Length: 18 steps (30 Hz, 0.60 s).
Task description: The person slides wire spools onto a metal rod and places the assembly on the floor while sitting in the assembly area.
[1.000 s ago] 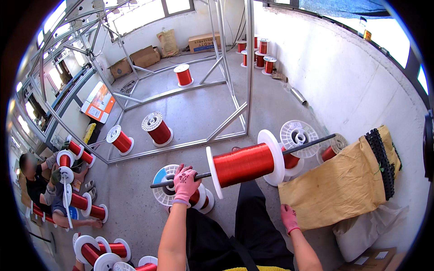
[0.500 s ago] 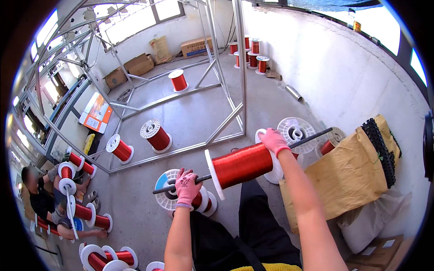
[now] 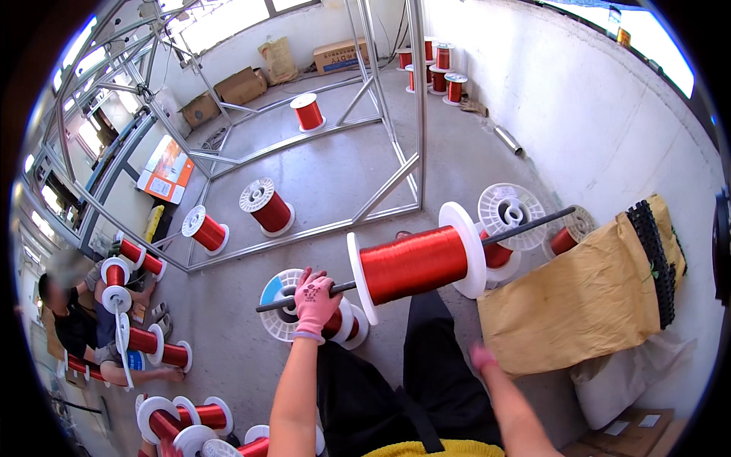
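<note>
My left hand [image 3: 314, 299], in a pink glove, grips a dark rod [image 3: 542, 222] near its left end. The rod runs through a large spool of red wire [image 3: 415, 265] with white flanges, which lies sideways in front of my legs. Lower right, my right hand [image 3: 481, 356] is away from the spool, between my thigh and a brown paper sheet [image 3: 563, 320]. It is smeared by motion and its fingers are hard to make out. Under the rod's left end stands a white-flanged spool [image 3: 280, 324], and behind its right part another spool [image 3: 512, 213].
A metal frame [image 3: 304, 231] stands ahead, with red spools [image 3: 268, 209] in and beside it. At left sits a person [image 3: 84, 312] among several spools. More spools [image 3: 202, 419] lie lower left, others [image 3: 442, 72] against the far wall.
My right hand has let go of the spool's right flange and dropped down toward my right thigh. My left hand keeps its hold on the rod. The view has shifted slightly.
</note>
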{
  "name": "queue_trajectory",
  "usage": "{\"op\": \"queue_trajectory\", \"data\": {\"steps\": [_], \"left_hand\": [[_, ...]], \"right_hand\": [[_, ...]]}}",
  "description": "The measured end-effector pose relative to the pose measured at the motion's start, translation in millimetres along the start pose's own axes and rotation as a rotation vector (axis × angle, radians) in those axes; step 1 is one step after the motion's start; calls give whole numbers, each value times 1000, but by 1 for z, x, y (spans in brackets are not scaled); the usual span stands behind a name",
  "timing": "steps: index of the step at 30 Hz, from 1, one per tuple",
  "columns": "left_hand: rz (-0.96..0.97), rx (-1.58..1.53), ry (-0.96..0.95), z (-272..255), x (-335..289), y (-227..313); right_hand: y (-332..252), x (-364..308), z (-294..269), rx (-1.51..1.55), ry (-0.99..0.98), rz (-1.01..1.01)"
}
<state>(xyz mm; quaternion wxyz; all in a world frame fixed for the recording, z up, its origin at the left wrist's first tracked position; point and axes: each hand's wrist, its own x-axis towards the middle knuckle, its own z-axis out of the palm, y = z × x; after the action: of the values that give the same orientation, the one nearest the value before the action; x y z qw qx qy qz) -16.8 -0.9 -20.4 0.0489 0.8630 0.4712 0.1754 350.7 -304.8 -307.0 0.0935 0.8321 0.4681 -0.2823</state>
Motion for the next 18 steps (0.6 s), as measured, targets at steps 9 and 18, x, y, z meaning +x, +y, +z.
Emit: {"op": "queue_trajectory", "data": {"steps": [9,18], "left_hand": [[-40,111,20,-19,-12,-16],[-31,106,1,-22,-6,-4]], "right_hand": [[9,-45,-48,24,110,-106],[-35,-55,-116,458,349,27]]}}
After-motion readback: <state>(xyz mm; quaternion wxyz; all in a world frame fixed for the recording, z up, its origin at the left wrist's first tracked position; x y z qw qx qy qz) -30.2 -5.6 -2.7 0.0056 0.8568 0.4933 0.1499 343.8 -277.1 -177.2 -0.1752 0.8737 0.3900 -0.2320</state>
